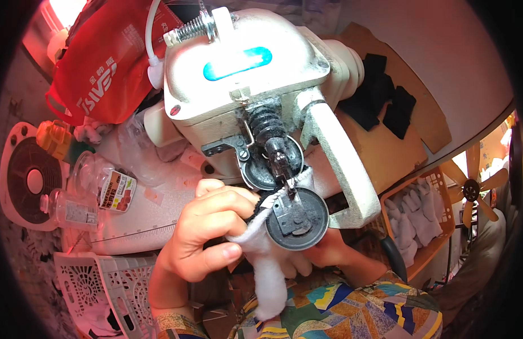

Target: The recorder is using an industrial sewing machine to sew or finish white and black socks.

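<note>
A cream industrial sewing machine (241, 73) has two round dark feed discs (298, 229) below its needle housing. A white fuzzy piece (270, 288), shaped like a glove, runs into the discs, a dark band along its edge, and hangs down below them. My left hand (208, 231), left of the discs, has its fingers curled on this piece. My right hand (323, 248) is behind the lower disc, against the piece, with its fingers mostly hidden.
Around the machine are a red bag (106, 62), a small fan (32, 189), plastic jars (75, 209) and cardboard (411, 138) with black pieces. A white basket (97, 282) stands lower left; an orange crate (442, 231) with white pieces and a bladed fan (470, 189) are right.
</note>
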